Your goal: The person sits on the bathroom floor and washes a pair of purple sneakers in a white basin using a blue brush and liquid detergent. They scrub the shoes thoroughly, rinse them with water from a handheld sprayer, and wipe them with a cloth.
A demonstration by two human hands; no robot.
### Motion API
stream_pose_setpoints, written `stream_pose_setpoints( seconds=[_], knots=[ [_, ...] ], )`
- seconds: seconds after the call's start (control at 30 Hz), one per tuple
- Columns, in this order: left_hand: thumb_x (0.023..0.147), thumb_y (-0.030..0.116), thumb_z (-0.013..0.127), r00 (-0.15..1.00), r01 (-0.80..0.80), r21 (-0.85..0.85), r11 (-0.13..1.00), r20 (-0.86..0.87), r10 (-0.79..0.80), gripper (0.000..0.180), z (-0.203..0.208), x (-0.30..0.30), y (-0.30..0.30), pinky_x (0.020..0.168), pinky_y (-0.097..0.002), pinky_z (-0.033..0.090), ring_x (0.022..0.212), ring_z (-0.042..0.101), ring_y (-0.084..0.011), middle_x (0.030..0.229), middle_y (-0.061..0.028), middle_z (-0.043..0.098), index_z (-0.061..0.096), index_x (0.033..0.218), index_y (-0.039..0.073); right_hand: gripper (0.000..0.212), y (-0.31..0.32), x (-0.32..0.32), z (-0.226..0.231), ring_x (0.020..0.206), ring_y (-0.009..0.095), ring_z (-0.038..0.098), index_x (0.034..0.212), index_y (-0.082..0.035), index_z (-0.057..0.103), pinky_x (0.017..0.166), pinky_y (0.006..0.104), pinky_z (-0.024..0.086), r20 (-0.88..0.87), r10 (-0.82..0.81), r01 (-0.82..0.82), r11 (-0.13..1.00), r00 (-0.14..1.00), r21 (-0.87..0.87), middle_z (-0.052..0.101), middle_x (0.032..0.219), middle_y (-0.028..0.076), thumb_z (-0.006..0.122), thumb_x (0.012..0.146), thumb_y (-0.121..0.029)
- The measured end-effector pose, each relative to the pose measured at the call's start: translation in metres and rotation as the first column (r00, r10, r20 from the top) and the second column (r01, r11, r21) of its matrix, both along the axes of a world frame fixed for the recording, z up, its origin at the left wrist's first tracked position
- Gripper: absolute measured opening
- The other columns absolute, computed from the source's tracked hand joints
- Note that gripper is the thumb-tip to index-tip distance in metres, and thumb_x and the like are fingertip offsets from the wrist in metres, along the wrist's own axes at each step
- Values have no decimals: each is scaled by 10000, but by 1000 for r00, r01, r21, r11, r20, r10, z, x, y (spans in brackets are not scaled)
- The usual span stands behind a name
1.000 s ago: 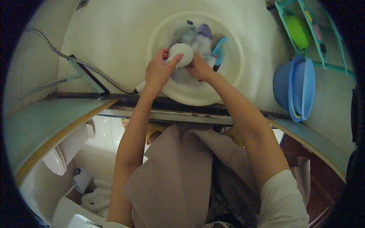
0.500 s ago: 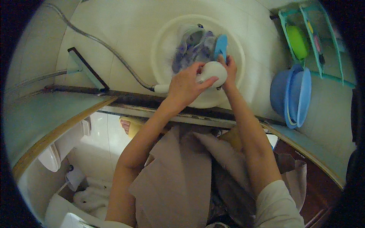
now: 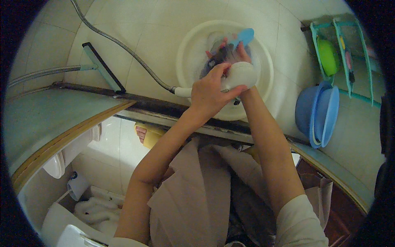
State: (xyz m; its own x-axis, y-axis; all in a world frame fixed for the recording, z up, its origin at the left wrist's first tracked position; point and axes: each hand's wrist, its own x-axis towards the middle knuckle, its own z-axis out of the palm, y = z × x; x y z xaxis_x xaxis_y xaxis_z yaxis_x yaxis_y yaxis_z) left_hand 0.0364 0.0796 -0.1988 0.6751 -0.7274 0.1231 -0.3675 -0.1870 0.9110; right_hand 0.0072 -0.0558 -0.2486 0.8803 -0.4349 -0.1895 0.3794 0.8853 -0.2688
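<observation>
A cream basin stands on the tiled floor with foamy water in it. My left hand is closed around a white shower head, held low over the basin. Spray blurs what is under it. My right hand, partly hidden behind the shower head, reaches into the basin with its fingers around a dark purple-grey wet item that looks like a shoe. Against those fingers rests a blue paddle-shaped piece, perhaps a scrubbing brush; whether they grip it too is unclear.
A metal hose runs from the shower head to the upper left. Left of the basin lies a squeegee. Blue basins and a green rack are on the right. A dark sill crosses before me.
My right hand has moved farther into the basin and its fingers now surround the shoe-like item. The blue piece has tilted to the right. The view has shifted slightly.
</observation>
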Motion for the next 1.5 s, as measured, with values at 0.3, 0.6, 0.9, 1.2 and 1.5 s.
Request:
stream_pose_setpoints(
  seconds=[0.3,0.6,0.9,1.2,1.5],
  knots=[
    [661,390,726,989,-128,-30,991,-74,125,548,2,11,0,670,-334,480,809,606,-227,906,-96,614,511,1058,80,457,-24,25,-10,859,266,553,1042,-1,521,785,387,441,-40,242,-235,964,970,123,582,962,121,473,853,-414],
    [699,309,714,986,-160,-61,985,-66,156,522,14,24,0,693,-318,483,850,591,-227,974,-147,585,498,1080,26,412,-24,50,-13,734,240,558,1042,0,495,653,361,468,196,411,-439,889,890,128,565,809,86,412,884,-371],
    [710,288,708,981,-119,-74,990,-162,106,514,9,23,0,698,-306,485,881,575,-190,999,-129,578,500,1085,6,360,-47,41,-45,795,234,575,1006,-67,522,678,378,483,-68,409,-414,901,910,-129,594,758,65,385,892,-380],
    [678,367,714,972,-221,-102,970,-106,210,509,10,36,-12,721,-324,457,830,593,-249,919,-128,609,537,1021,36,401,-15,21,20,761,214,599,994,-106,550,640,386,489,-561,122,-354,876,819,-326,614,916,50,427,867,-465],
    [675,399,709,985,-127,-68,990,-130,117,529,5,34,-6,714,-319,457,819,594,-233,908,-109,610,539,1023,38,291,-125,-94,39,435,44,314,958,-109,490,339,177,219,-610,-304,-40,874,732,-484,402,647,-31,572,822,-353]
  ],
)
